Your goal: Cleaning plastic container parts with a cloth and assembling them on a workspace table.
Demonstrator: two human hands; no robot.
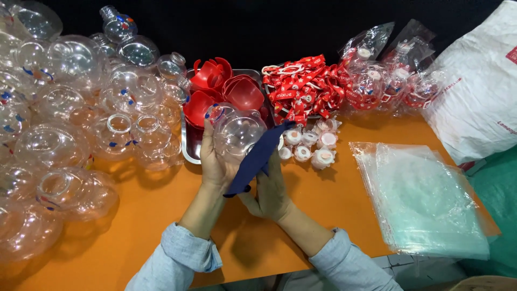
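Left hand (215, 161) cups clear bottle (237, 132); right hand (272, 188) presses blue cloth (253, 161).

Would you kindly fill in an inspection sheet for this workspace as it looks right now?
Surface: orange table, bare in front of the person.
Job's things: clear round bottle and dark blue cloth, both held above the table.
Clutter: heap of clear bottles at left; metal tray with red cups; red straps; white caps; stack of clear bags at right; bagged bottles.
Grippers: left hand grips the bottle; right hand holds the cloth against it.
Cables: nothing seen.
Surroundings: white sack at right; dark backdrop behind.
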